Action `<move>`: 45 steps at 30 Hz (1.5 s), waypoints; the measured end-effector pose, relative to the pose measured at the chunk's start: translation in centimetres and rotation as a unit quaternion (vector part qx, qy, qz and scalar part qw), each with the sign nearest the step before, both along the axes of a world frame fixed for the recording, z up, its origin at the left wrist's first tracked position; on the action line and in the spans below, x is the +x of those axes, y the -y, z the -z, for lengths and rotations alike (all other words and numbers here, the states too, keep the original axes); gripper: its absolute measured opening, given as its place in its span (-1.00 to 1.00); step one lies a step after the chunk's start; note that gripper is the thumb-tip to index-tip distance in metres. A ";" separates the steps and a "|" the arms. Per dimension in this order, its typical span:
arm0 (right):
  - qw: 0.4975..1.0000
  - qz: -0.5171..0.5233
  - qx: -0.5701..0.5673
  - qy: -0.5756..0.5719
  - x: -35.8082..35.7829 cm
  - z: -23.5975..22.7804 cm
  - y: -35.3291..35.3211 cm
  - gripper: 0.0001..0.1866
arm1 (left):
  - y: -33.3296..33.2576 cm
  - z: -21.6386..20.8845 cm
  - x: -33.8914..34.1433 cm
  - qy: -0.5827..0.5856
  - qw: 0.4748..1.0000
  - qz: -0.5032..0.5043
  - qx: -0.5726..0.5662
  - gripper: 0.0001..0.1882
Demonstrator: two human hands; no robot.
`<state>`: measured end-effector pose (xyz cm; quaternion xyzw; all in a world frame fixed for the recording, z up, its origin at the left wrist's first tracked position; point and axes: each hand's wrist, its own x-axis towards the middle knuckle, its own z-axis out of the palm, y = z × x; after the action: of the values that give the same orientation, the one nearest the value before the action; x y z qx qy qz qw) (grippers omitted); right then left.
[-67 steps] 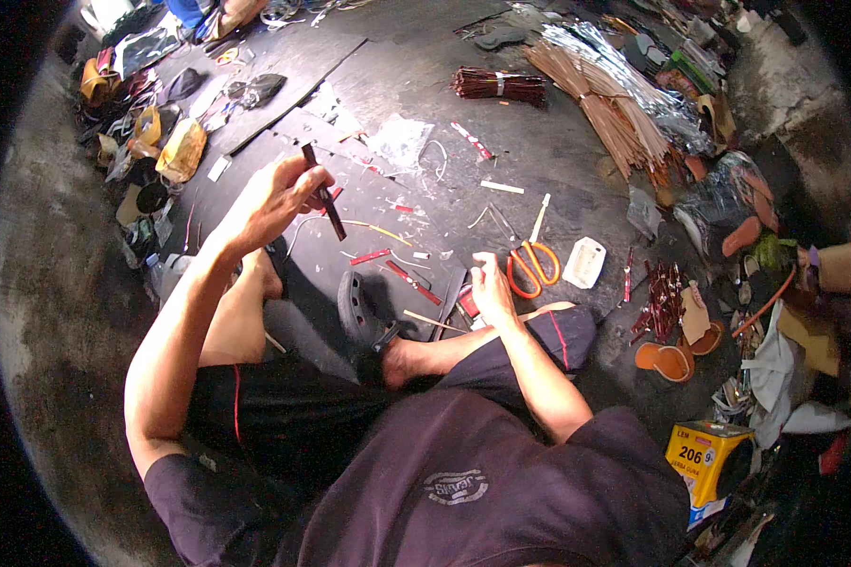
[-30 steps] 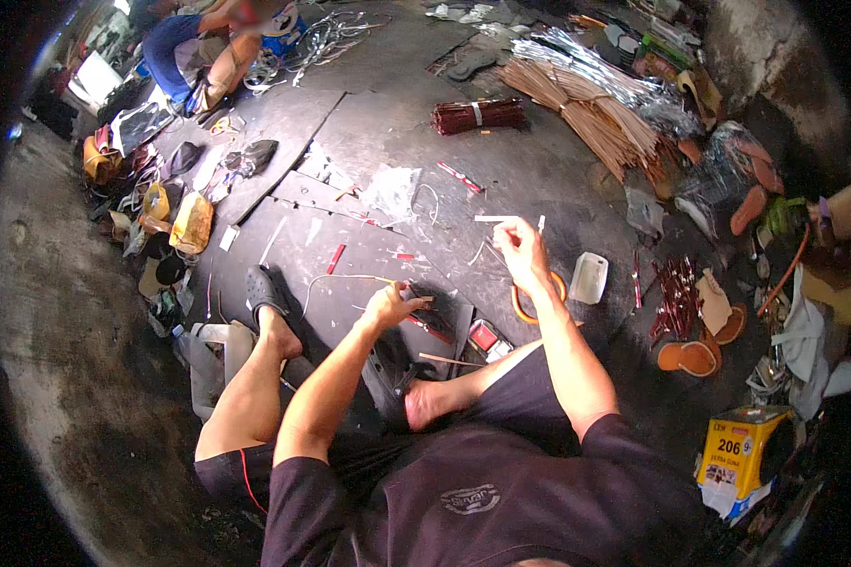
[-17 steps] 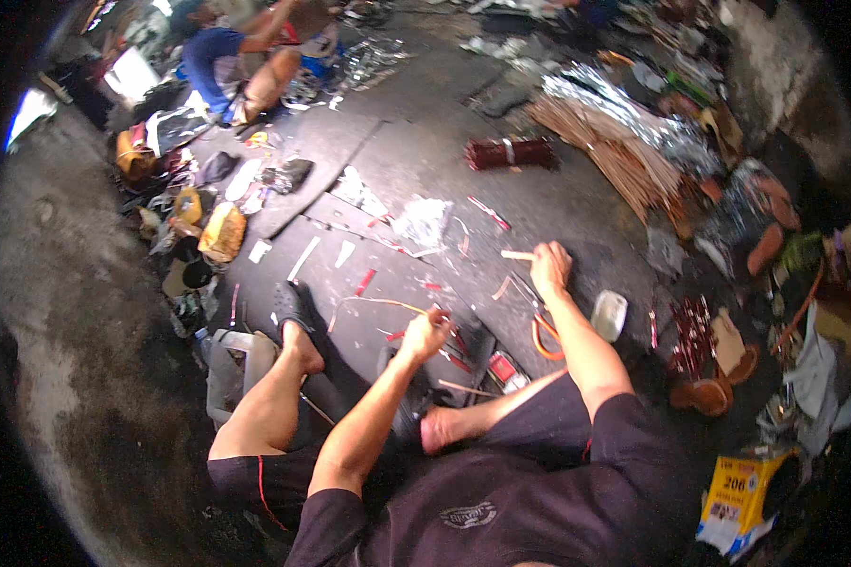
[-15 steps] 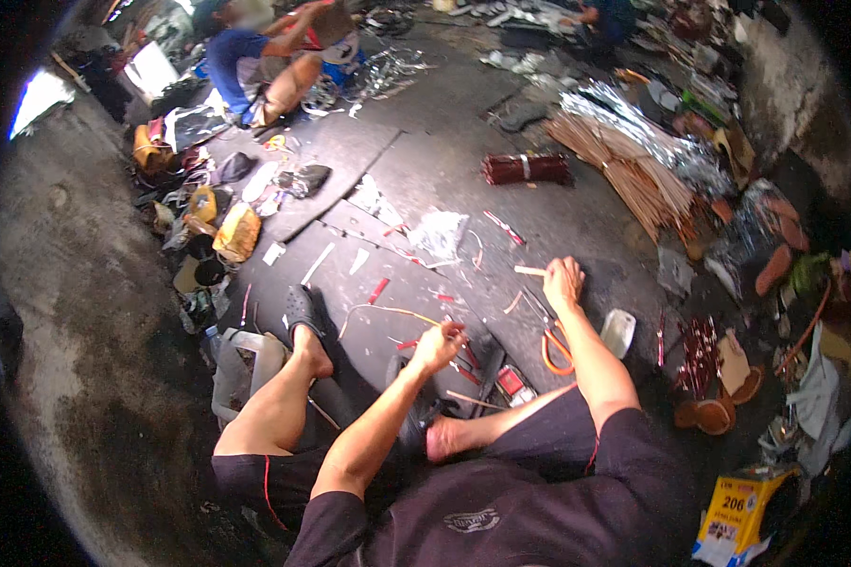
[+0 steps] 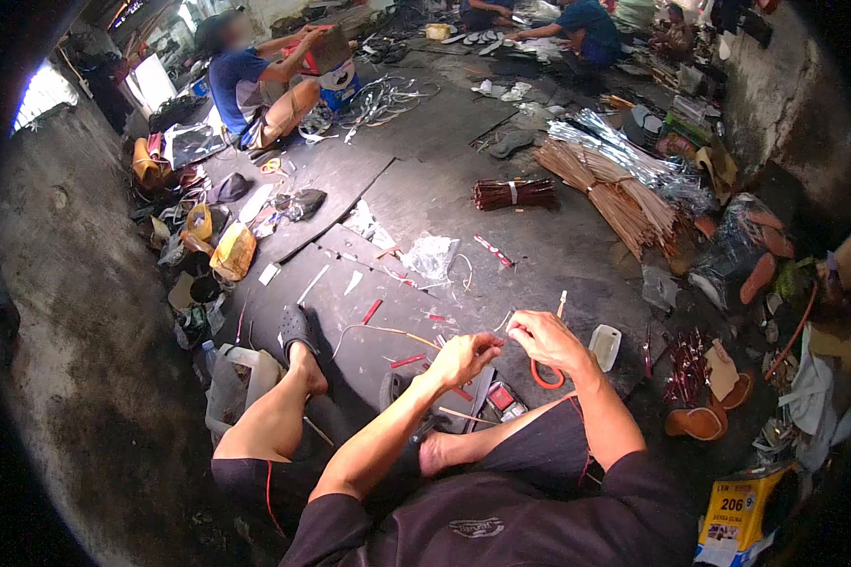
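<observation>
The left hand (image 5: pixel 470 359) and right hand (image 5: pixel 548 342) are close to each other over the dark floor (image 5: pixel 416 175), each with fingertips drawn together; whether they pinch anything is too small to tell. Orange-handled scissors (image 5: pixel 538 380) lie just on the near side of the right hand, partly hidden by it, with a white plastic tray (image 5: pixel 605 348) to its right. A red strip (image 5: pixel 408 361) lies left of the left hand.

Fisheye on my head, left of two; faces down and forward, upright. My shirt (image 5: pixel 548 520) closest, bottom edge; left hand (image 5: pixel 464 360) and right hand (image 5: pixel 549 340) near, mid-frame; floor (image 5: pixel 421 175) running far off.
</observation>
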<state>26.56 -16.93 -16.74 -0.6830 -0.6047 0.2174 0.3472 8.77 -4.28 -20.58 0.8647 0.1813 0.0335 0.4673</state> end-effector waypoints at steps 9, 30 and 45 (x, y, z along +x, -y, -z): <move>0.948 0.288 -0.131 0.046 2.3 11.9 5.0 -0.67 | -2.5 0.1 0.0 0.143 0.897 -0.136 -0.396 -0.78; 0.717 0.118 0.096 -0.681 -7.6 -6.1 0.4 -0.67 | -3.3 -9.1 -2.7 0.237 0.864 -0.040 -0.443 -0.79; 0.943 0.179 0.132 -0.247 -9.2 -9.3 -3.3 -0.64 | -5.0 -20.1 -5.9 0.000 0.950 -0.085 -0.301 -0.74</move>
<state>17.38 -13.64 -7.46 -0.6528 -0.3908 0.2316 0.6063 2.86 0.73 -0.44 0.6649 0.2560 0.0174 0.7015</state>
